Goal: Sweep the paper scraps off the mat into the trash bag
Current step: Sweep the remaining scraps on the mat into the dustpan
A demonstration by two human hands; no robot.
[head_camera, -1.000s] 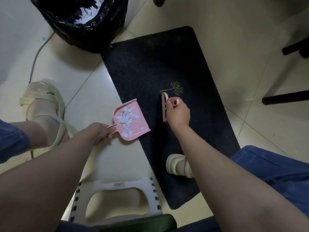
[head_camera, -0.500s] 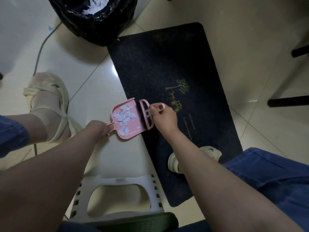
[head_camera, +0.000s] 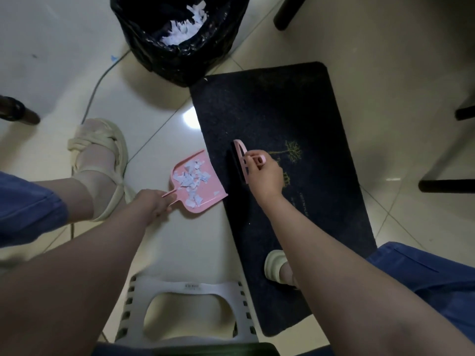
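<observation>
Left hand [head_camera: 154, 202] clamped on dustpan [head_camera: 198, 183] handle; scraps [head_camera: 191, 178] heaped inside. Right hand [head_camera: 264, 176] grips brush [head_camera: 241, 160] on mat [head_camera: 270, 104]. Bag [head_camera: 180, 34] far. Risk: tilted pan spills scraps during carry.

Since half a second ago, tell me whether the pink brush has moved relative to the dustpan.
Yes. The pink brush in the right hand has pulled away from the dustpan lip, rightward onto the mat, toward its tree print.

White stool [head_camera: 190, 289], grey cable [head_camera: 96, 88], dark furniture legs [head_camera: 446, 186].
</observation>
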